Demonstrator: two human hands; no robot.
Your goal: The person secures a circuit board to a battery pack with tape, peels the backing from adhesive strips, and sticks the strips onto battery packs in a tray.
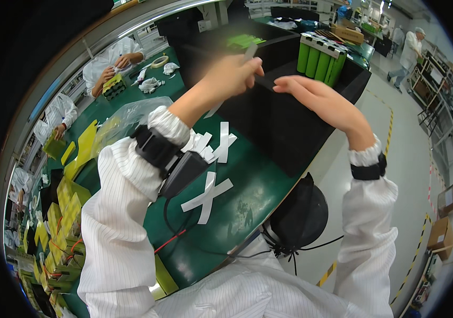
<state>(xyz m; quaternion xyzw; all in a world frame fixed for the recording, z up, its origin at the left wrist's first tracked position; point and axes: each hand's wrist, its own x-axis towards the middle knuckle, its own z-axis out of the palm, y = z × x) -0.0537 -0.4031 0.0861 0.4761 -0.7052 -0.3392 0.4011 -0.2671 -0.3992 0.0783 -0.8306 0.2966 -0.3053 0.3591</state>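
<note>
My left hand [229,78] is closed around a pale strip [251,51], whose end sticks up past the fingers. It is raised over a black box-like surface [263,114]. To its right is my right hand [319,99], its fingers stretched out and close together, the tips pointing at the left hand. Whether anything thin lies under those fingertips I cannot make out. Beyond the right hand stands a block of green cylindrical cells [319,61] with a pale top frame. White strips [207,197] lie crossed on the green table [237,212] below my left hand.
Yellow-green battery packs [67,217] with red wires crowd the left side. A clear plastic bag [125,124] and a tape roll [159,62] lie farther up the table. Co-workers in white sit across it. A black round stool [303,209] stands by the table's right edge.
</note>
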